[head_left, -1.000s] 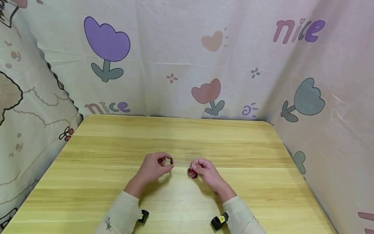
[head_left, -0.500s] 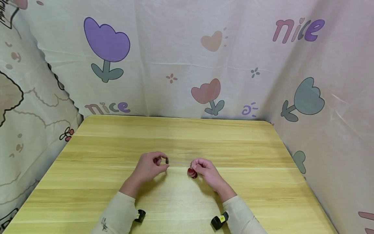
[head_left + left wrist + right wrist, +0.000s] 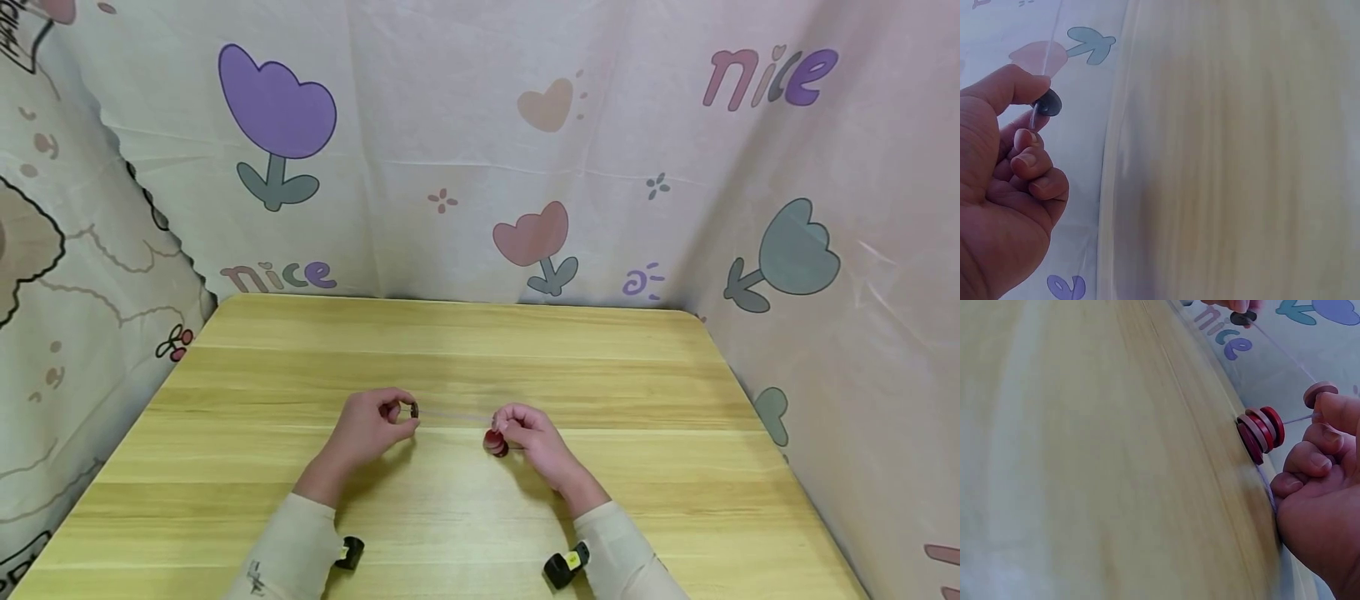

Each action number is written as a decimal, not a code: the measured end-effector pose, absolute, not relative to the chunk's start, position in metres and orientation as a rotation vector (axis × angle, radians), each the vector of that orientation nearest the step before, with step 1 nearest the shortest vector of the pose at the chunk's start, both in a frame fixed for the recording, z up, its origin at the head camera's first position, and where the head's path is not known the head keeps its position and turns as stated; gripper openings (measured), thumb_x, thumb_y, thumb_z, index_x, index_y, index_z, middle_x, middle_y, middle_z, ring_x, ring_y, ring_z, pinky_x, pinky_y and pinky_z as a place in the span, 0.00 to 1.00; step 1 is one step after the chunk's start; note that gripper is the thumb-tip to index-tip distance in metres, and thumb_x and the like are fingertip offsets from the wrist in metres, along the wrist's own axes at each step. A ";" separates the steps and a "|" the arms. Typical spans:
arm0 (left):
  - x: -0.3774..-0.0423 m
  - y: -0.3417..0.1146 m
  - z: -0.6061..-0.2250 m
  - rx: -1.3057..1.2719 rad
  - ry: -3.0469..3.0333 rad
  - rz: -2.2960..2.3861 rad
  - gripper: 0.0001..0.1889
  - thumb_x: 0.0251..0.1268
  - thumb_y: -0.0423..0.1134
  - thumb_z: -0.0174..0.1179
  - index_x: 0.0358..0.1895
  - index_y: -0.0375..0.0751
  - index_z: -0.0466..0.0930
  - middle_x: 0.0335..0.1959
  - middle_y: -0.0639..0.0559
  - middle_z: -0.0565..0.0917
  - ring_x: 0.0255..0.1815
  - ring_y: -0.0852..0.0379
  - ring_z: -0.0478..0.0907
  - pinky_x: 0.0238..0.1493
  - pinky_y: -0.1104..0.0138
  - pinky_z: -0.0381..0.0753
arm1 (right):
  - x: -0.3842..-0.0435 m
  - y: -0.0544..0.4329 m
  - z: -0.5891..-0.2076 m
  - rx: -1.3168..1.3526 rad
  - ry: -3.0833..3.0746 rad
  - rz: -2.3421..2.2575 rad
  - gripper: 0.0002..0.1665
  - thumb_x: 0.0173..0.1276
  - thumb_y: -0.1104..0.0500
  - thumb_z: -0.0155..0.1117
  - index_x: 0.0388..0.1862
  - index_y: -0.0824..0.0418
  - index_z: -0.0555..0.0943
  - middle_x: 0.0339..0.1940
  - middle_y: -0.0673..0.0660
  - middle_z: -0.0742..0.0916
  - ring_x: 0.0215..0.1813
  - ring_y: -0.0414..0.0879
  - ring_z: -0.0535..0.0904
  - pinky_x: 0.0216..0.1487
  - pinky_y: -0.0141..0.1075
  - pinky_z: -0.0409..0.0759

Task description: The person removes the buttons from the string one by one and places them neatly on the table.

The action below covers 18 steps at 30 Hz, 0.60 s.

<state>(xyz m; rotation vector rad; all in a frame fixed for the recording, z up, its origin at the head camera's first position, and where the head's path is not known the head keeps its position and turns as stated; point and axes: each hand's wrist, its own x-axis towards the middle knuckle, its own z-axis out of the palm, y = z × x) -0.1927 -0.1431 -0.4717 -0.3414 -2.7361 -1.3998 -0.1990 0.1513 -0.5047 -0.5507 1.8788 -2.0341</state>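
So I've got a loose string of discs up over the table (image 3: 270, 350), about midway between its left and right edges. The left hand (image 3: 369, 429) is pinching a dark round disc (image 3: 1049, 103); the right hand (image 3: 531, 435) has its fingers closed on a pinkish-brown disc (image 3: 1320, 394). A pale thin string (image 3: 453, 415) runs straight between them. A bunch of red discs (image 3: 1261, 431), some glossy, some pinker, sits just beside the right fingers; can't tell if it touches the table.

On my head feed the dark disc is nearly edge-on, but the left wrist cam shows its face and a bit of string poking out. Only the right wrist cam shows another strand running from the bunch toward the palm.

Writing: "nice" twice on the printed cloth (image 3: 435, 108) past the far edge. The black wrist cameras (image 3: 566, 568) have yellow labels too small to read.
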 end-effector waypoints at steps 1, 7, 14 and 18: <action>-0.193 -0.144 -0.472 -0.338 -2.735 -1.401 0.09 0.55 0.33 0.73 0.40 0.42 0.85 0.21 0.54 0.72 0.22 0.58 0.67 0.28 0.65 0.70 | -0.199 0.151 -0.505 -0.548 1.881 -2.035 0.16 0.78 0.63 0.51 0.39 0.80 0.70 0.38 0.74 0.77 0.41 0.57 0.79 0.44 0.44 0.79; -0.192 -0.151 -0.472 -0.317 -2.734 -1.389 0.10 0.55 0.33 0.73 0.39 0.42 0.85 0.21 0.54 0.72 0.22 0.58 0.67 0.27 0.66 0.69 | -0.199 0.152 -0.505 -0.536 1.899 -2.034 0.16 0.78 0.62 0.52 0.39 0.78 0.71 0.39 0.71 0.78 0.42 0.57 0.80 0.46 0.43 0.79; -0.190 -0.155 -0.472 -0.299 -2.735 -1.407 0.09 0.55 0.33 0.72 0.39 0.42 0.84 0.21 0.54 0.72 0.23 0.57 0.68 0.28 0.65 0.69 | -0.198 0.152 -0.504 -0.517 1.922 -2.033 0.15 0.78 0.62 0.52 0.39 0.77 0.72 0.40 0.64 0.79 0.44 0.55 0.78 0.48 0.41 0.78; -0.189 -0.157 -0.473 -0.286 -2.777 -1.415 0.08 0.55 0.33 0.72 0.38 0.42 0.85 0.21 0.54 0.73 0.23 0.56 0.68 0.27 0.65 0.69 | -0.198 0.152 -0.504 -0.530 1.916 -2.039 0.16 0.78 0.62 0.52 0.39 0.77 0.72 0.40 0.66 0.79 0.43 0.55 0.78 0.47 0.42 0.78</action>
